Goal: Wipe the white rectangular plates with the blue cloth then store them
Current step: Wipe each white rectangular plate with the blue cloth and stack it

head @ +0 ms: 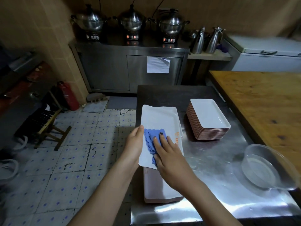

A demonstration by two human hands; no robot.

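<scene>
Left hand (136,141) grips plate (158,118); flat right hand (171,157) presses blue cloth (149,136) onto it.

Cloth (150,136) on plate (158,121), stack (210,121) right.

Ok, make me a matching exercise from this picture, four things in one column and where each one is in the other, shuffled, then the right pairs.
Things
1. blue cloth
2. stack of white rectangular plates
3. clear bowl
4. red fire extinguisher

Places
A. on the tiled floor
B. under the right hand, on the held plate
C. near right part of the steel table
D. far part of the steel table, beside the wooden table

Pairs: 1-B, 2-D, 3-C, 4-A.
</scene>
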